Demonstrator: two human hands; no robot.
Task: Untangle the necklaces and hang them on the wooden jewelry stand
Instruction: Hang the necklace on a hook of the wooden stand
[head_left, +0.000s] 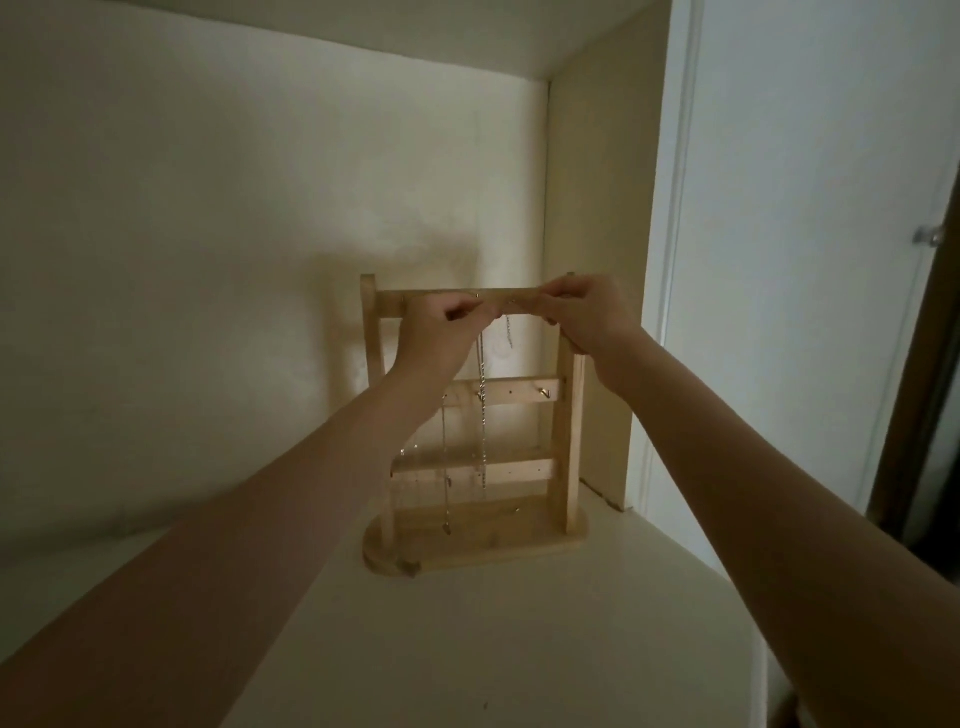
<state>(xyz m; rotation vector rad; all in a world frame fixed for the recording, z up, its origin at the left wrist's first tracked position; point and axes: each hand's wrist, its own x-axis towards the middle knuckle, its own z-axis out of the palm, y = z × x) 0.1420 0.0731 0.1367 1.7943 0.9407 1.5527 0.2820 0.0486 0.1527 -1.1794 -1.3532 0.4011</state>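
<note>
The wooden jewelry stand (569, 447) stands upright on a pale tabletop against the wall, with several crossbars and small hooks. Both my hands are raised at its top bar. My left hand (441, 332) pinches a thin silver necklace chain (482, 415) that hangs straight down in front of the middle bars. My right hand (582, 317) pinches the same chain near the top bar, and a short end (508, 330) dangles between the hands. Another thin chain (445, 467) hangs lower on the left of the stand. My fingers hide the top bar's hooks.
The pale tabletop (493, 639) reaches from the stand's base to me. A cream wall is close behind the stand, with a side wall (592, 182) at its right. A white door with a knob (930, 236) stands further right.
</note>
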